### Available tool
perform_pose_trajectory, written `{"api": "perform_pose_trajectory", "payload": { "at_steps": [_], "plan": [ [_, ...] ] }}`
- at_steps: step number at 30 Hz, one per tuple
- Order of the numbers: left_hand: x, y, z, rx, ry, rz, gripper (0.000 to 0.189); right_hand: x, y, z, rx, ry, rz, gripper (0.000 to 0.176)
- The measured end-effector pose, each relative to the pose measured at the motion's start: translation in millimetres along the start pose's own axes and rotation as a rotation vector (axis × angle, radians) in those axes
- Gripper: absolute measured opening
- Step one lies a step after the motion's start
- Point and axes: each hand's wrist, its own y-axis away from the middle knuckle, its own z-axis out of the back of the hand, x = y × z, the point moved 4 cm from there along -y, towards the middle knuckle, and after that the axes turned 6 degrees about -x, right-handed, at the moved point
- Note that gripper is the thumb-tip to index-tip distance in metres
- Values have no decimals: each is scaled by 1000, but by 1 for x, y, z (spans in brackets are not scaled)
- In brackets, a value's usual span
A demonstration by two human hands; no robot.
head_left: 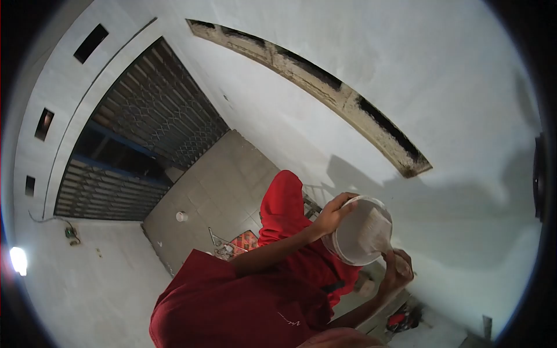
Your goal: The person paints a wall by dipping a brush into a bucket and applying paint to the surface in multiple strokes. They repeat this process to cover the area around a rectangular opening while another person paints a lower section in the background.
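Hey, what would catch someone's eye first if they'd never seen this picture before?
The white bucket at centre right stands out. The left hand grips its rim and the right hand holds a flat tool inside it, with red clothing below. Next come the dark metal grille at upper left and the long rough slot across the white wall.

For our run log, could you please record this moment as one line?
left hand: grips white bucket rim | right hand: holds brush inside bucket | around: white wall, tiled floor
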Motion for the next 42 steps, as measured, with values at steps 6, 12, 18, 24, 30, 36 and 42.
{"api": "perform_pose_trajectory", "payload": {
  "at_steps": [6,12,18,24,30,36,42],
  "plan": [
    [-2,4,-7,23,-1,146,32,3,1,-33,329,235,-7,11],
    [-4,2,-7,28,27,77,33,0,4,-52,364,359,49,15],
    [-2,-1,-7,52,51,115,33,-7,6,-51,376,381,59,17],
    [-5,-4,-8,44,39,88,34,-10,4,-53,422,438,-4,19],
    [-6,-4,-7,6,-2,44,34,-8,2,-55,396,404,70,18],
    [1,-4,-8,1,26,114,33,-33,-19,-71,559,505,66,21],
    [-1,-3,-8,-9,-20,106,33,-57,-33,-83,587,510,170,22]
  ]
}}
